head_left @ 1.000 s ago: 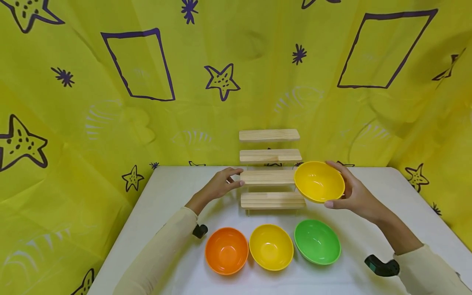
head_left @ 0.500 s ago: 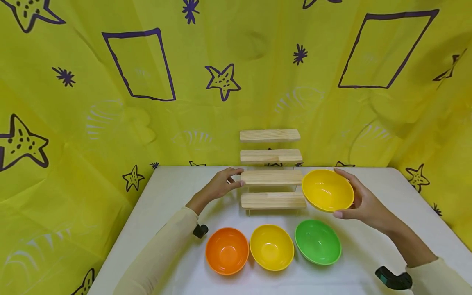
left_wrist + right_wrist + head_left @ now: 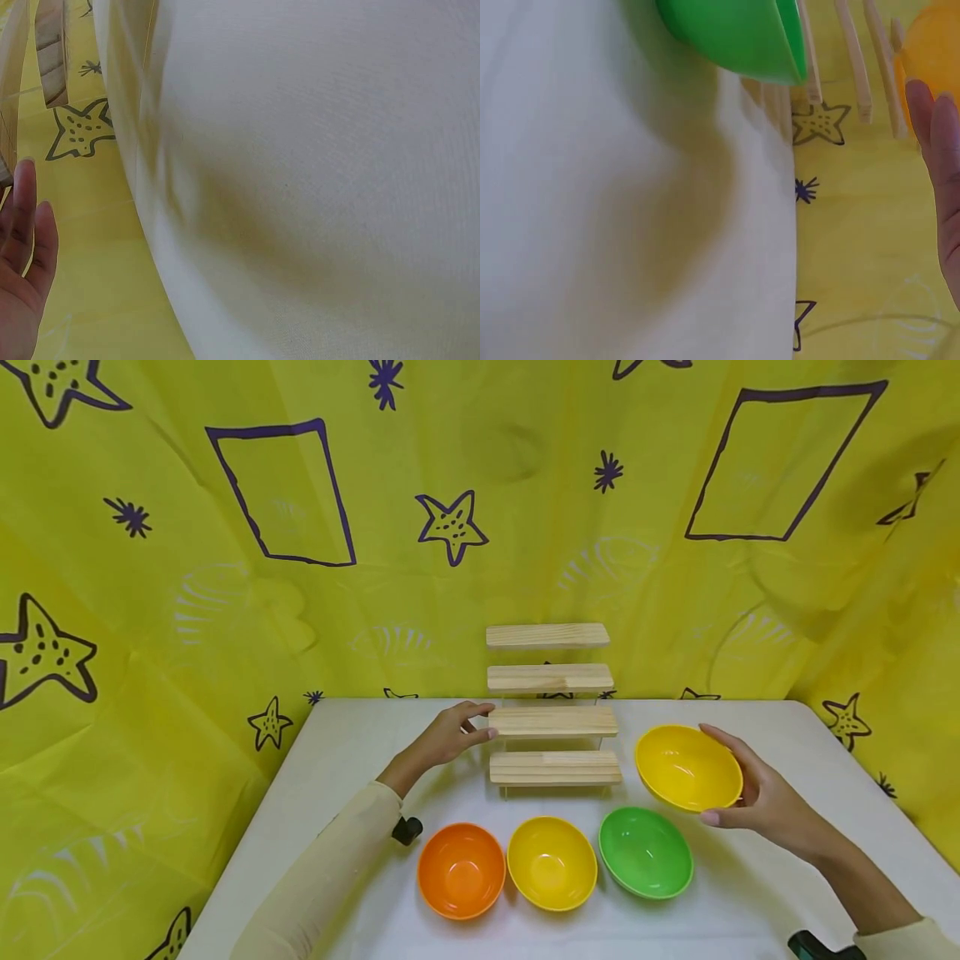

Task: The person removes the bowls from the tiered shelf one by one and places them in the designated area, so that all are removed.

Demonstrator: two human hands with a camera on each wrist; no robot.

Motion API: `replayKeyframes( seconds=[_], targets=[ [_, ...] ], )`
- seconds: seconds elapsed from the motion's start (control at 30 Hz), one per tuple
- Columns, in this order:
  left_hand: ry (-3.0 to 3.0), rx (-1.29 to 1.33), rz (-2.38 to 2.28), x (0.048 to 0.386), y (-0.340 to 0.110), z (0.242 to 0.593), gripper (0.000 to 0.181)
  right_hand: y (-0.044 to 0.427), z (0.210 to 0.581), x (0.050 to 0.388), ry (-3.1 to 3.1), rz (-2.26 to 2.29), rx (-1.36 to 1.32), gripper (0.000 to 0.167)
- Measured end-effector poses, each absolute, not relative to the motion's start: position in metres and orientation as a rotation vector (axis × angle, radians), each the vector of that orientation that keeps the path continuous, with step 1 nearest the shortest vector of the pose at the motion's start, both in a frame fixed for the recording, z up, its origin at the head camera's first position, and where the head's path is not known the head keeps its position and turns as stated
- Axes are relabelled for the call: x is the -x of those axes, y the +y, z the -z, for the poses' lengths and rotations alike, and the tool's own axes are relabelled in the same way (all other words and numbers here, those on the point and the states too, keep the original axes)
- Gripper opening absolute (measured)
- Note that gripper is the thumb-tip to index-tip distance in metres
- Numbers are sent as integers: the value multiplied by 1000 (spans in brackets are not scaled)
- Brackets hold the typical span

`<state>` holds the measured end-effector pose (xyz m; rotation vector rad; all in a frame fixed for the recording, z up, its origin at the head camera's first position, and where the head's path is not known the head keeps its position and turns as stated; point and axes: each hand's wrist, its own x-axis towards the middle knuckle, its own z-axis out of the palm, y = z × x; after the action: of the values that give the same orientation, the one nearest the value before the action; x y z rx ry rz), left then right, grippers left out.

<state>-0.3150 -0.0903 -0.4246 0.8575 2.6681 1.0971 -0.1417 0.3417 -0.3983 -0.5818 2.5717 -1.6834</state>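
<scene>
A yellow bowl (image 3: pixel 688 768) is gripped at its right side by my right hand (image 3: pixel 772 797), held above the table to the right of a tiered wooden shelf (image 3: pixel 553 721). In the right wrist view, part of this bowl (image 3: pixel 930 56) shows behind the fingers. My left hand (image 3: pixel 446 733) pinches the left end of the shelf's third board from the top between thumb and fingers. In the left wrist view, the left hand's fingertips (image 3: pixel 26 172) meet the board's end. In front of the shelf stand an orange bowl (image 3: pixel 461 870), a second yellow bowl (image 3: pixel 552 863) and a green bowl (image 3: pixel 647 852), side by side.
The white table (image 3: pixel 360 910) ends at a yellow curtain (image 3: pixel 420 602) printed with stars and frames, which surrounds it at the back and sides. A dark device sits at each wrist; the left device (image 3: pixel 407 831) is close to the orange bowl.
My right hand has carried the yellow bowl from beside the third board toward the right and nearer to me. The left hand and the shelf have stayed in place.
</scene>
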Motion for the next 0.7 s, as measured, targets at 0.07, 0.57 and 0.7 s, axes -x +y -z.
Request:
replayKeyframes(
  seconds=[0.07, 0.57, 0.7],
  targets=[
    [2669, -857, -1093, 315, -90, 425, 56, 346, 400, 138, 2581, 1670, 565, 101],
    [2661, -859, -1097, 315, -91, 425, 56, 372, 419, 119, 2642, 1612, 473, 101],
    [2659, -855, -1088, 315, -91, 424, 56, 381, 427, 113, 2642, 1589, 408, 100]
  ],
)
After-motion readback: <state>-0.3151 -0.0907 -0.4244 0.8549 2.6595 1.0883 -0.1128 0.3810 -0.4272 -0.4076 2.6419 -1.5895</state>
